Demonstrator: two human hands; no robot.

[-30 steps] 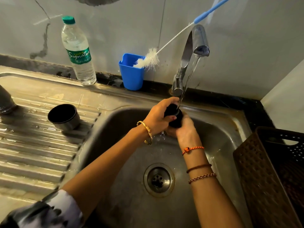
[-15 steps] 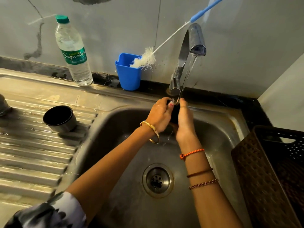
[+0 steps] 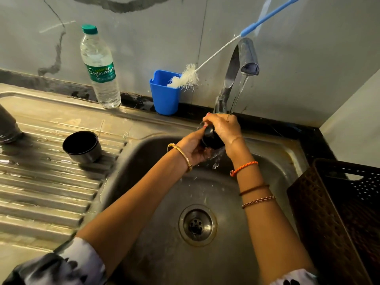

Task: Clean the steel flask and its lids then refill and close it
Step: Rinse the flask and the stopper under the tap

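Observation:
A small black flask lid (image 3: 211,137) is held over the sink basin (image 3: 273,159) under water running from the steel tap (image 3: 245,58). My left hand (image 3: 193,148) grips the lid from below and the left. My right hand (image 3: 223,126) curls over its top, and the stream lands on its fingers. A dark cup-shaped lid (image 3: 82,146) stands mouth up on the ribbed drainboard (image 3: 41,192). At the far left edge part of the dark steel flask (image 3: 8,126) shows, mostly cut off by the frame.
A clear water bottle (image 3: 100,68) with a green cap stands against the wall. A blue plastic cup (image 3: 164,93) holds a white bottle brush (image 3: 186,78) with a blue handle. A brown perforated basket (image 3: 339,212) sits right of the sink. The drain (image 3: 197,225) lies below my arms.
Both hands have turned the black lid under the stream. My right hand has shifted from beside and below the lid to over its top, and my left hand has dropped beneath it.

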